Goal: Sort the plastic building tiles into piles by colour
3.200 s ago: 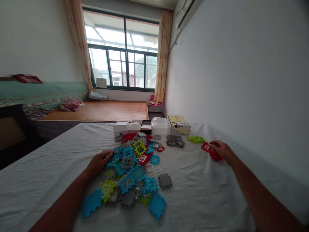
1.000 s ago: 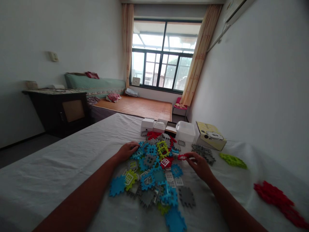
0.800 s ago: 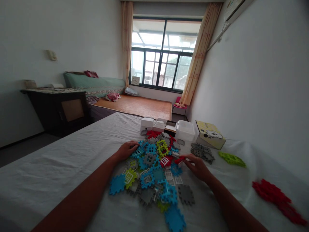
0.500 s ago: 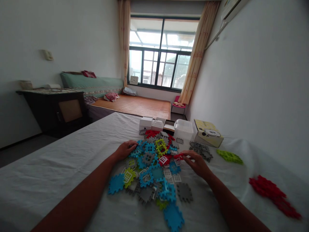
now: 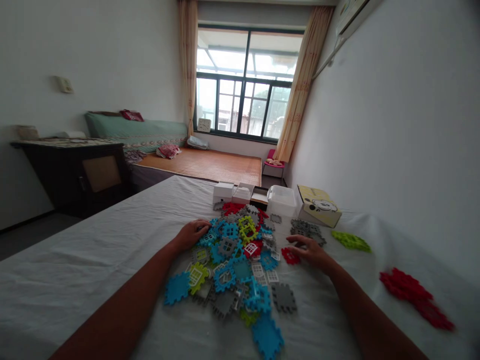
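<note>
Interlocking plastic tiles with toothed edges lie heaped in the middle of the white-covered table. My right hand (image 5: 312, 252), right of the heap, holds a small red tile (image 5: 290, 255) by its edge, with the index finger stretched out above it. My left hand (image 5: 192, 235) rests at the heap's left edge. Its fingers are curled beside the blue tiles (image 5: 229, 230), and whatever is under the fingertips is hidden. Nearby in the heap are a lime-green frame tile (image 5: 247, 229), a grey tile (image 5: 284, 297) and white window pieces (image 5: 258, 270).
Small white boxes (image 5: 223, 191), a clear plastic bin (image 5: 282, 200) and a yellow carton (image 5: 318, 206) line the table's far edge. Separate grey (image 5: 308, 230), green (image 5: 350, 241) and red tile groups (image 5: 407, 285) lie to the right. Beyond stands a bed (image 5: 210, 164).
My right hand has drawn the red tile away from the heap, rightward and slightly nearer. The left hand stays at the heap's left edge. The whole view has shifted slightly.
</note>
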{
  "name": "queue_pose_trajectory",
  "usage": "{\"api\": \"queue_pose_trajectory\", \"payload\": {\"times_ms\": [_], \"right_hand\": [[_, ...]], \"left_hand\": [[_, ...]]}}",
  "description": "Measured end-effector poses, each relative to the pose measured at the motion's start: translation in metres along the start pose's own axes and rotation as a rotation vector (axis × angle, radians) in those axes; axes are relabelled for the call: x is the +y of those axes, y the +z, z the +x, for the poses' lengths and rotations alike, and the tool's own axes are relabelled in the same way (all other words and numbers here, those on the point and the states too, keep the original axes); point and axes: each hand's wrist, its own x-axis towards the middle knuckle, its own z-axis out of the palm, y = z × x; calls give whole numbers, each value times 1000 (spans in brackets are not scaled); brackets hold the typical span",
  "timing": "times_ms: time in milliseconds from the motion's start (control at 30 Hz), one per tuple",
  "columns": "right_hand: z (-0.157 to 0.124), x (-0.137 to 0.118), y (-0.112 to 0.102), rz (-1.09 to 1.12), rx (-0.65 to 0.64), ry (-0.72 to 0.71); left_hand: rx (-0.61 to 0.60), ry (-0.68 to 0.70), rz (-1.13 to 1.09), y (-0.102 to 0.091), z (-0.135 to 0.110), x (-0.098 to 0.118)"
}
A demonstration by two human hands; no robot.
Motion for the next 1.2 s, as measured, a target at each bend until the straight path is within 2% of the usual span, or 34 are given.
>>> {"api": "queue_pose_trajectory", "payload": {"times_ms": [100, 167, 233, 367, 467, 567, 667, 700, 767, 867, 967, 1033, 1133, 1200], "right_hand": [[-8, 0, -12, -13, -197, -90], [-11, -2, -14, -39, -224, -105], [-14, -8, -11, -68, -181, -98], [-25, -19, -6, -235, -13, -124], [-48, -15, -29, -314, 98, -102], [-88, 12, -79, -346, 331, 47], [-138, 52, -131, -360, 685, 348], [-155, 65, -143, -364, 729, 407], [-185, 86, -156, -373, 783, 488], [-214, 109, -153, -384, 791, 567], [-220, 121, -146, -376, 730, 624], [-215, 119, -147, -407, 670, 670], [-194, 94, -151, -580, 687, 686], [-169, 62, -144, -672, 724, 548]], "left_hand": [[-8, 9, 6, 0, 1, -3], [-22, 6, 7, 0, 2, -4], [-35, -9, 1, 0, 3, -4], [-52, -44, -2, 0, 5, -7], [-72, -32, 8, -1, 6, -10], [-68, -32, 23, -2, 7, -8], [-52, -53, 38, -3, 7, -3], [-49, -59, 46, -3, 7, -2], [-43, -60, 59, -3, 7, -1], [-28, -51, 74, -2, 7, -3], [-22, -50, 83, -1, 8, -5], [-25, -48, 86, -1, 8, -5], [-26, -34, 86, 0, 6, -6], [-25, -24, 82, 1, 5, -7]]}}
